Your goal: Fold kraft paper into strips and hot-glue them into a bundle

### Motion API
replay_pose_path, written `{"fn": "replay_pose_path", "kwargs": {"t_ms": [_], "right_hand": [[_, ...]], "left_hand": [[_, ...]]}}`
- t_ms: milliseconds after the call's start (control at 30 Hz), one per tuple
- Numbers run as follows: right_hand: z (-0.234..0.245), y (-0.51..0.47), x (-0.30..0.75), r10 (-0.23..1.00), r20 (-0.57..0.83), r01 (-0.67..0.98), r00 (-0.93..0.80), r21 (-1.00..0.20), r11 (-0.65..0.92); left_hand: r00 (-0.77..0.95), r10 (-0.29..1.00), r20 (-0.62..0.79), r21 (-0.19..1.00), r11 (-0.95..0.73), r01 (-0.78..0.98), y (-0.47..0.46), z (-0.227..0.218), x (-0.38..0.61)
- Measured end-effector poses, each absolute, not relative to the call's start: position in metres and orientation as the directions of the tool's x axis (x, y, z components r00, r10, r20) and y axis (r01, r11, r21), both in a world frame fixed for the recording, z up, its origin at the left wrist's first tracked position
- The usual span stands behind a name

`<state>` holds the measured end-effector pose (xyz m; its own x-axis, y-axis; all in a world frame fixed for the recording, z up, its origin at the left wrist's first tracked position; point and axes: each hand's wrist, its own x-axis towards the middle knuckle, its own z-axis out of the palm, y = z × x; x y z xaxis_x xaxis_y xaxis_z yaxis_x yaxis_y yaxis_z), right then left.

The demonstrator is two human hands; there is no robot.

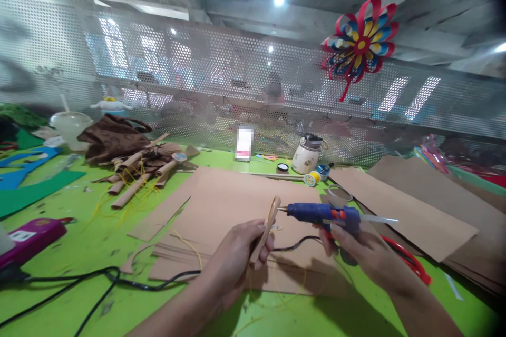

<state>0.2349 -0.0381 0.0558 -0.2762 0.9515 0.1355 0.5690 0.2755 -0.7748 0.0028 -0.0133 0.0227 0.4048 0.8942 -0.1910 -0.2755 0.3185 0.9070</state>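
My left hand [243, 247] grips a narrow folded strip of brown paper [265, 234], tilted upright, with a loop at its top. In my right hand [358, 247] is a blue hot glue gun [316, 212], a clear glue stick [379, 218] poking from its back. The gun's metal nozzle points left and is at or very close to the paper strip's upper edge; I cannot tell if they touch. Below both hands lie stacked brown paper sheets [233, 189]. Yellow thread [276, 279] hangs or lies beneath my left hand.
Rolled brown paper pieces with yellow thread [138, 174] lie left, by a brown cloth bag [113, 139]. A purple power strip [33, 239] and black cord [158, 284] are at near left. A white bottle [306, 155], thread spool [312, 178] and red-handled tool [409, 260] are on the right.
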Motion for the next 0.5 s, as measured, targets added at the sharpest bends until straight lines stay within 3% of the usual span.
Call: {"fn": "replay_pose_path", "kwargs": {"t_ms": [267, 500], "right_hand": [[0.041, -0.031, 0.233, 0.946, 0.208, 0.486, -0.248, -0.818, 0.307], [0.052, -0.036, 0.234, 0.95, 0.104, 0.539, -0.293, -0.803, 0.254]], "left_hand": [[0.411, 0.892, -0.188, 0.922, 0.304, -0.24, -0.016, 0.024, 0.004], [0.405, 0.891, -0.205, 0.927, 0.31, -0.213, -0.014, 0.027, 0.003]]}}
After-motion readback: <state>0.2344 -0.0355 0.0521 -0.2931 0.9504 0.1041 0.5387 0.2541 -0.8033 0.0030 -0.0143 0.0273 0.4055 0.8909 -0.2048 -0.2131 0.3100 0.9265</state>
